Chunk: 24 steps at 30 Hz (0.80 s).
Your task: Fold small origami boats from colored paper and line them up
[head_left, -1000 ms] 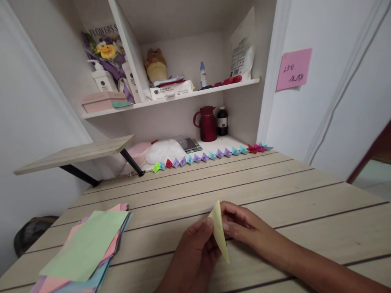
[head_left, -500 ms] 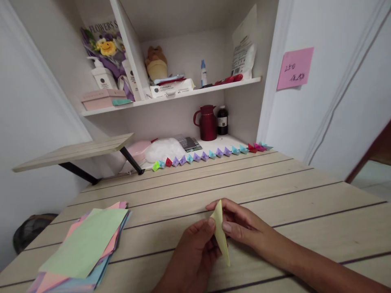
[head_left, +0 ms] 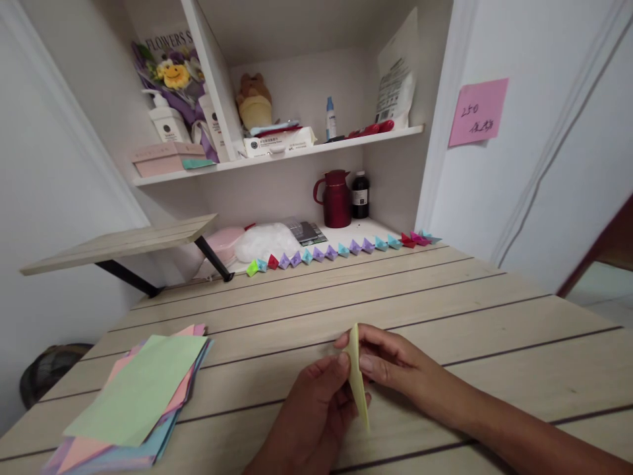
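Note:
A folded piece of yellow paper (head_left: 358,386) stands almost edge-on above the table, held between both hands. My left hand (head_left: 321,396) pinches its near-left side, thumb on the face toward me and fingers behind. From the right, my right hand (head_left: 395,359) grips its upper part, with the thumb on the right side and fingers reaching round the far edge. The inner folds of the paper are hidden from this angle. To the left lies a loose stack of coloured paper sheets (head_left: 138,389), a pale green one on top.
Along the back of the wooden table (head_left: 469,316) runs a row of small folded paper pieces (head_left: 331,253) in several colours. Behind it stand a dark red jug (head_left: 337,201) and a dark bottle (head_left: 361,196). A small raised shelf (head_left: 128,241) overhangs the back left.
The yellow paper has turned slightly and now shows narrower, more edge-on. Both hands keep hold of it in nearly the same place.

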Available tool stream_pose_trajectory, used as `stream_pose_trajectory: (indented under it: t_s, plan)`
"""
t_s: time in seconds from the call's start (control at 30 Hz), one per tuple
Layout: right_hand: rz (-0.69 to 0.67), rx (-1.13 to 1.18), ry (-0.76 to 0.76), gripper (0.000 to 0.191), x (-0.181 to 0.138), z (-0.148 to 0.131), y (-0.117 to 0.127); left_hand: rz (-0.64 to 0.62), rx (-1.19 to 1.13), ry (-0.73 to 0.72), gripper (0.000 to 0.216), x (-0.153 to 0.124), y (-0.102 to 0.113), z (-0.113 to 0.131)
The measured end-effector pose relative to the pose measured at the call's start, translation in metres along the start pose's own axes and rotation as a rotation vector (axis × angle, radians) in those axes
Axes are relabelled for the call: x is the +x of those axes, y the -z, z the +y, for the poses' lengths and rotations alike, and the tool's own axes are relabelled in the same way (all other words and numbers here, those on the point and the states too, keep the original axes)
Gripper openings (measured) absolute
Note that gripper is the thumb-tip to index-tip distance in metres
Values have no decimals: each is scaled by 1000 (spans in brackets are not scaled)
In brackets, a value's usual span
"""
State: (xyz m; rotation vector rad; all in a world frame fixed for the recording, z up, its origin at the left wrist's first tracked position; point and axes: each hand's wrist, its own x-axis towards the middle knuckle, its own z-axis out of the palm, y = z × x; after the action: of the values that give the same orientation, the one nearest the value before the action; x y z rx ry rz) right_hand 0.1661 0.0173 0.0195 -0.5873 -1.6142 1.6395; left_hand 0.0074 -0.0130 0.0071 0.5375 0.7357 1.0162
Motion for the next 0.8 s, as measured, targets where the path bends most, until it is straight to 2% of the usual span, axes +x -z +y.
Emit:
stream_pose_trajectory:
  t_s: [0.27,0.47,0.8]
  plan:
    - [-25,23,-8,29,-1,0,1,-10,12,12,23,0,-1,-1]
    - [-41,-84,0,48,-5,-1,5,-69,19,-15,27,-1,-1,2]
    - [-76,13,4,44,-4,4,6,-31,-1,18,29,-4,-5,6]
